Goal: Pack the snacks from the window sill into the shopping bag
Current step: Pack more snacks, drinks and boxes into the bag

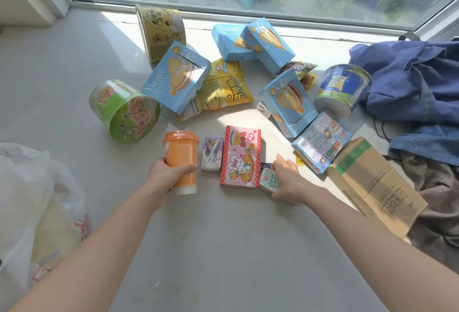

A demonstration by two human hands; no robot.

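**Snacks [177,78] on window sill [223,237], two in hand**

Shopping bag [29,187] is cut off at the left frame edge; its contents blur through the white plastic. Small pale-green carton [268,180] is half hidden under the right hand [289,180], whose fingers curl round it. Left hand [161,177] grips the orange lidded cup [182,160]; whether it is lifted, cannot tell. Both flank the pink rabbit-print box [240,158].

Shopping bag [37,202] left of snacks [240,160] on sill [223,237]
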